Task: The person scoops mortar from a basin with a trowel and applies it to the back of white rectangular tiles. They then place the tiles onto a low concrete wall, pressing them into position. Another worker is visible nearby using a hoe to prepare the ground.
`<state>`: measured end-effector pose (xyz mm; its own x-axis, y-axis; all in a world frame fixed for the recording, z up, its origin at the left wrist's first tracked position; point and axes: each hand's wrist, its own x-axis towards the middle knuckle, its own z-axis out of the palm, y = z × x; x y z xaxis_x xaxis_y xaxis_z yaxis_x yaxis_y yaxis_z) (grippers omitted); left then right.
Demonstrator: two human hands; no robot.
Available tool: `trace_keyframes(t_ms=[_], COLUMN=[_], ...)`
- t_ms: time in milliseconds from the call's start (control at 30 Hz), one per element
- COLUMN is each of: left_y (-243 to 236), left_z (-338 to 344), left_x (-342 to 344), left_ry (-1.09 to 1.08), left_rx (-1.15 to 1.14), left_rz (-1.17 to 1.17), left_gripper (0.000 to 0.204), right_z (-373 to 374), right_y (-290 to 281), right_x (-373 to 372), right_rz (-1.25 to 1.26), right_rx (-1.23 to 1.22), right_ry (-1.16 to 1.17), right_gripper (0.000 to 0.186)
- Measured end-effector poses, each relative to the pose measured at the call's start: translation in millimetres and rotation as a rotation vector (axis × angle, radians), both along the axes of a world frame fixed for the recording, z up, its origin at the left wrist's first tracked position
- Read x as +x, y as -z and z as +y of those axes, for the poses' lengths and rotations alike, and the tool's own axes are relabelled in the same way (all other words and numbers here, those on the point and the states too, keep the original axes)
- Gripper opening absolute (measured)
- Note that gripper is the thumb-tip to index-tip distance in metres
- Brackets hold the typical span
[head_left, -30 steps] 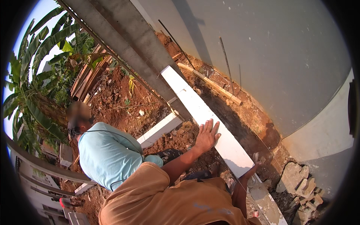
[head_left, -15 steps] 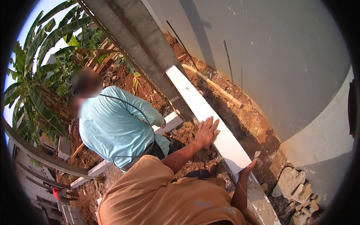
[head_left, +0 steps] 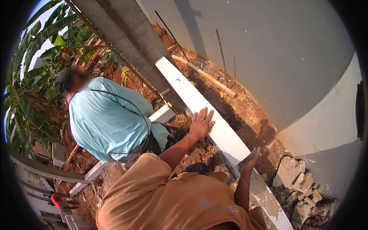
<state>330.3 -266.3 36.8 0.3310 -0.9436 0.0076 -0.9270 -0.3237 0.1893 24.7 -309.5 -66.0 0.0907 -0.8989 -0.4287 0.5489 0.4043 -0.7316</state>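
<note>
At the far left stand banana plants [head_left: 34, 57]. Right of them a co-worker in a light blue shirt [head_left: 109, 119] crouches over red soil [head_left: 191, 147], back turned. Near the lower edge is the person's own tan shirt [head_left: 168, 199].

The left hand [head_left: 201, 123] lies flat with fingers spread, palm down on the near edge of a long white block course [head_left: 214, 122]; it grasps nothing. The right hand [head_left: 249, 161] rests further along the same course, nearer the person. It looks smeared with grey, and whether it is relaxed or curled around something I cannot tell.

The white block course runs through the middle of the scene, between the soil on its left and a dug trench [head_left: 237, 103] beside the grey wall [head_left: 276, 53] on its right. Its long axis goes from near right to far left, and the far end points at a grey concrete column [head_left: 134, 46].

To press or check the blocks well, I judge that both palms should bear evenly and straight down, so the course stays in line with the column rather than tipping toward the trench. Broken rubble [head_left: 301, 184] lies at the right.
</note>
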Motion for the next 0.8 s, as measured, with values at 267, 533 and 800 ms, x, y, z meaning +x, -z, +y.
trace_keyframes(t_ms=[267,533,800], left_y=[2.0,1.9,0.0], left_z=[-6.1,-4.7,-7.5], left_x=[1.8,0.7,-10.0], left_ry=[0.048,-0.02,-0.032], left_rx=[-0.09,0.033,0.026], left_rz=[-0.001,-0.026,0.018], left_gripper=[0.064,0.064,0.064], right_z=[-3.8,7.2,37.4], right_y=[59.0,60.4,68.8], right_x=[-5.0,19.5,-21.6], right_rz=[0.3,0.14,0.594], right_rx=[-0.322,-0.174,-0.426], right_ry=[0.084,-0.133,-0.371], right_gripper=[0.066,0.054,0.054])
